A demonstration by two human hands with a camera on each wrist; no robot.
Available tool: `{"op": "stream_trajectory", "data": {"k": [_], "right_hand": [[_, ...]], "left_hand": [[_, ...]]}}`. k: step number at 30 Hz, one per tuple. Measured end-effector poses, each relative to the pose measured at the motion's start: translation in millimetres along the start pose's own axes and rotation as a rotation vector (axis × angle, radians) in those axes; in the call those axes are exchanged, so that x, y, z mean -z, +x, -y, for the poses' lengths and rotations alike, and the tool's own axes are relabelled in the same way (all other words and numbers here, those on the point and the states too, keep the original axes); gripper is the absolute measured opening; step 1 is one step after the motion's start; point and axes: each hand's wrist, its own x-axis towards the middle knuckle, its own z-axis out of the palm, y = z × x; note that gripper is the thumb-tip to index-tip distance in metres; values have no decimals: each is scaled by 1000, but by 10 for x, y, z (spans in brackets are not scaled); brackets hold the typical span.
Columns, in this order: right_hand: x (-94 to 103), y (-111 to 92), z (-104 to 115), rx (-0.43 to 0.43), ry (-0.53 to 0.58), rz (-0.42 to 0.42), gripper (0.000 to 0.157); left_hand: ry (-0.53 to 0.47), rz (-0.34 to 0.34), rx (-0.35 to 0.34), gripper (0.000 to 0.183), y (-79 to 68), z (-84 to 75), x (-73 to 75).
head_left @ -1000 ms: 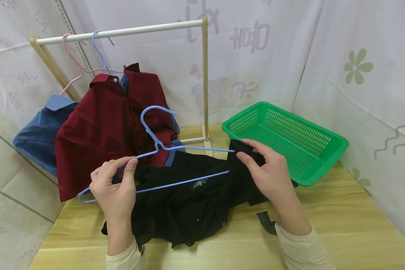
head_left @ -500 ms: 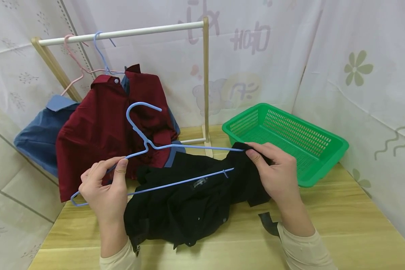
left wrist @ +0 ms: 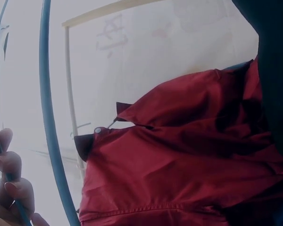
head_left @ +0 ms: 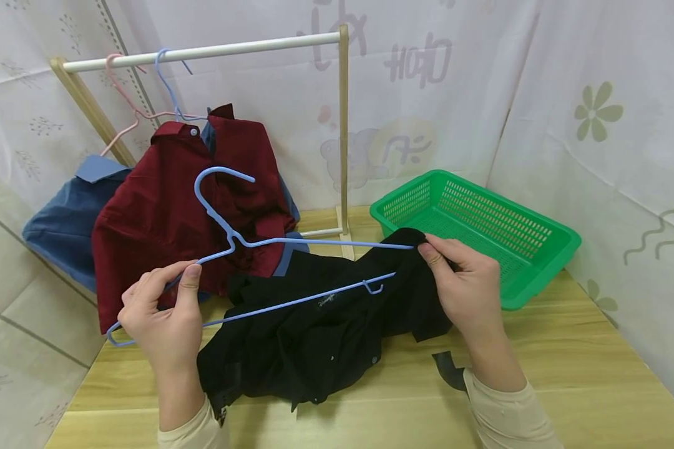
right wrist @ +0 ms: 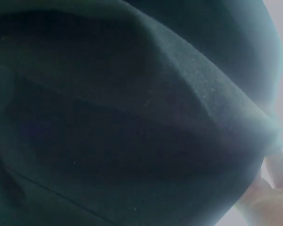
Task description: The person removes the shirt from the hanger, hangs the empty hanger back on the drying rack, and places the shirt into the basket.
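Note:
A blue clothes hanger [head_left: 232,238] is held over a black shirt [head_left: 314,346] lying rumpled on the table. My left hand [head_left: 165,321] pinches the hanger's left arm between thumb and fingers. At the other end, my right hand [head_left: 466,284] pinches the black shirt's edge at the hanger's right tip; the shirt covers that tip. Dark cloth fills most of the right wrist view, with part of my right hand [right wrist: 269,195] at its lower right. In the left wrist view, the fingers [left wrist: 12,176] grip the hanger bar.
Behind stands a rack with a white rail [head_left: 258,47] and wooden posts. From it hang a dark red shirt [head_left: 163,206] and a blue garment [head_left: 62,215], on a pink and a blue hanger. A green basket [head_left: 550,274] stands at the back right of the wooden table [head_left: 584,386].
Both hands have drifted apart, the left one to the left and the right one to the right. The hanger has shifted left, and the shirt's edge is pulled further right over its tip.

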Motion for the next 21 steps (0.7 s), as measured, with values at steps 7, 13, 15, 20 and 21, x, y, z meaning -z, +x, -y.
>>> {"op": "stream_trajectory", "data": {"k": [7, 13, 15, 20, 21], "right_hand": [[-4, 21, -1, -22, 8, -30, 22], [15, 44, -4, -50, -49, -39, 19], [16, 47, -2, -61, -63, -37, 19], [19, 54, 11, -84, -94, -30, 20], [20, 58, 12, -85, -103, -30, 21]], "left_hand": [[6, -19, 23, 13, 26, 13, 54], [-34, -62, 59, 17, 66, -6, 84], [-48, -67, 64, 17, 75, -14, 87], [-70, -88, 81, 18, 95, -28, 91], [-81, -97, 87, 18, 102, -30, 91]]}}
